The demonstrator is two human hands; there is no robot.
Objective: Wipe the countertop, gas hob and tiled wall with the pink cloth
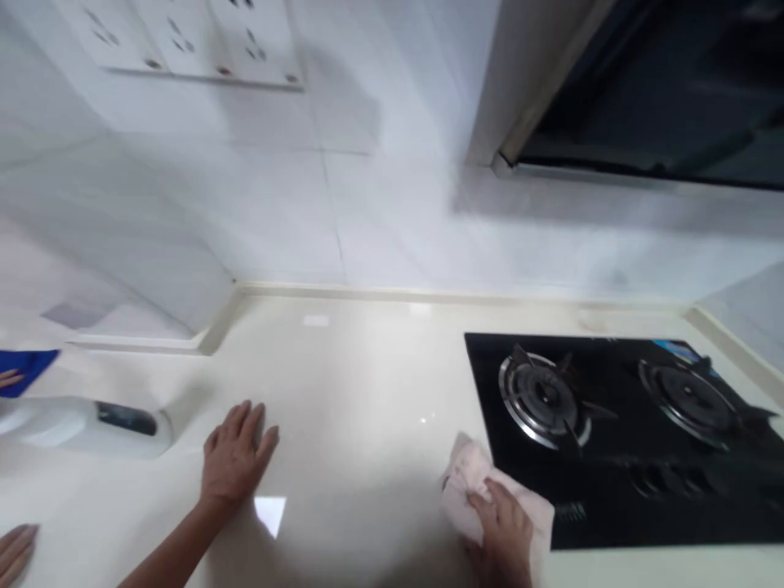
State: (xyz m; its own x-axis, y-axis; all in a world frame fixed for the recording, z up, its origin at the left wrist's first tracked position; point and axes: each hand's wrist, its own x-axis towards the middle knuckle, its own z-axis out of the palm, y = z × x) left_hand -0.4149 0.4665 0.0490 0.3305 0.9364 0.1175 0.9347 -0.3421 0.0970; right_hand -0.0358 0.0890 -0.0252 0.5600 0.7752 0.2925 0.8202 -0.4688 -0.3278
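Note:
My left hand [236,457] lies palm down on the pale glossy countertop [361,384], its fingers spread and nothing in it. At the lower right, my right hand [503,523] is closed on a pale pink cloth [469,482], which is bunched against the counter. One side of the cloth spreads over the front left corner of a black glass gas stove [600,506]. The near burner [545,396], a metal ring with dark pan supports, stands a little behind the cloth.
A white rounded object with a dark panel [79,425] lies left of my left hand. Another person's hand [17,551] rests at the lower left edge. Further back is something blue [28,367]. Wall sockets [196,37] and a dark range hood [655,98] are above.

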